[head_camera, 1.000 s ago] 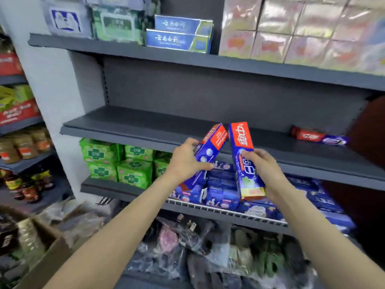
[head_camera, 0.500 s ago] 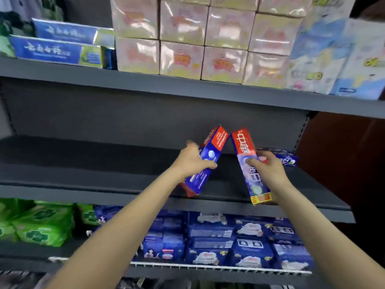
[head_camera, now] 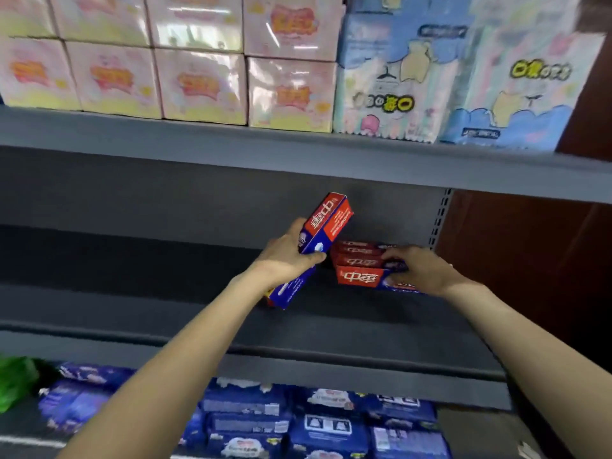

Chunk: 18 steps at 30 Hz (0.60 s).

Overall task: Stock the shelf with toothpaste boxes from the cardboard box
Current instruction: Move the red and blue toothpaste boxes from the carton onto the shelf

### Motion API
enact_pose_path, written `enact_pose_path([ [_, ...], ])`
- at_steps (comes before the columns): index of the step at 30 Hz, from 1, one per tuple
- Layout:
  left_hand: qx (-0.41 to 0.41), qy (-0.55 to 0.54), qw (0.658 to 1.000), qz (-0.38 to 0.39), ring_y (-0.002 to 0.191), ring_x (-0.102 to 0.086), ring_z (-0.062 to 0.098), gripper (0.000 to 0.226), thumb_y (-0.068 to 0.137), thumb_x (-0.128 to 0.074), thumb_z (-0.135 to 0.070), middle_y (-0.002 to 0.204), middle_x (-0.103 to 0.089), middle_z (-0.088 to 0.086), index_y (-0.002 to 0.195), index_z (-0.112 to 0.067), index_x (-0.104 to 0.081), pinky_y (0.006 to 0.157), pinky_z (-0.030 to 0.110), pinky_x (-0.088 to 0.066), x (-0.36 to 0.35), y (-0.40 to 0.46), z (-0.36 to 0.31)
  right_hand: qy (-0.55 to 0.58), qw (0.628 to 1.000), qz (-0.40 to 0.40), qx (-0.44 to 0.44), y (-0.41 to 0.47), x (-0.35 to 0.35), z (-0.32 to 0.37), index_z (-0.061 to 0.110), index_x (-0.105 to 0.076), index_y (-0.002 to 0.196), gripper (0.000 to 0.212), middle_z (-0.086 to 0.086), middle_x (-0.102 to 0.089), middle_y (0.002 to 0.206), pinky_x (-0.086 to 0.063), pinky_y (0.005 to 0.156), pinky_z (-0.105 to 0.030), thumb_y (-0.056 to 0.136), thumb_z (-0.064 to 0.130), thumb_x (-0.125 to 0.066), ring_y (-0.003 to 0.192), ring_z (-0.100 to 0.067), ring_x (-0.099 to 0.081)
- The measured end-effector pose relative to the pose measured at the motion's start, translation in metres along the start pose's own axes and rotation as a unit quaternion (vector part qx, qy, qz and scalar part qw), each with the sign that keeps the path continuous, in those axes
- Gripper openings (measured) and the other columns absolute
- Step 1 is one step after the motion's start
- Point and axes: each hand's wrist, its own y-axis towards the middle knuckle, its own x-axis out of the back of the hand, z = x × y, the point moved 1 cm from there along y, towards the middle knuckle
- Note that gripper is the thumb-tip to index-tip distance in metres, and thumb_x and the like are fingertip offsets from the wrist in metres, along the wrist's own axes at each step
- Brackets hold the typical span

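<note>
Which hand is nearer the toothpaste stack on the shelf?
Right. The right hand rests on the toothpaste stack; the left hand is beside it, holding another box tilted.

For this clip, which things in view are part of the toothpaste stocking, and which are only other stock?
Part of the job:
- left hand gripping a tilted toothpaste box
- right hand on the front box of the toothpaste row
- grey middle shelf

Only other stock:
- pink packs and pale blue packs above
- dark blue packs below
</note>
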Motion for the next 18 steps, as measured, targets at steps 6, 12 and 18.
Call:
enact_pose_path([
  [6, 0.071, -0.110, 0.991, -0.038, 0.111, -0.059, 0.025, 0.037, 0.095, -0.045, -0.044, 0.126, -0.060, 0.005, 0.125, -0.022, -0.050, 0.100, 0.039, -0.043, -0.037, 0.018, -0.021, -0.027, 0.998, -0.006, 0.060, 0.035, -0.019, -0.045, 0.017, -0.052, 0.132, 0.051, 0.000, -0.043, 0.140, -0.031, 0.106, -0.024, 0.084, 0.027, -0.067, 0.128, -0.016, -0.042],
  [12, 0.071, 0.009, 0.993, -0.094, 0.097, -0.062, 0.017, 0.050, 0.076, -0.070, -0.052, 0.114, -0.065, 0.001, 0.111, -0.018, -0.057, 0.077, 0.025, -0.044, -0.043, 0.022, -0.018, -0.033, 0.995, -0.050, 0.081, 0.056, -0.031, -0.060, 0.022, -0.044, 0.139, 0.055, 0.002, -0.042, 0.145, -0.032, 0.111, -0.036, 0.088, 0.032, -0.062, 0.135, -0.020, -0.034],
  [18, 0.048, 0.124, 0.990, -0.051, 0.101, -0.061, 0.018, 0.066, 0.076, -0.070, -0.052, 0.128, -0.056, -0.001, 0.126, -0.027, -0.034, 0.083, 0.033, -0.052, -0.049, 0.022, -0.026, -0.028, 0.994, -0.037, 0.097, 0.067, -0.042, -0.064, 0.023, -0.045, 0.139, 0.055, 0.000, -0.044, 0.144, -0.031, 0.111, -0.035, 0.087, 0.032, -0.063, 0.134, -0.021, -0.033],
])
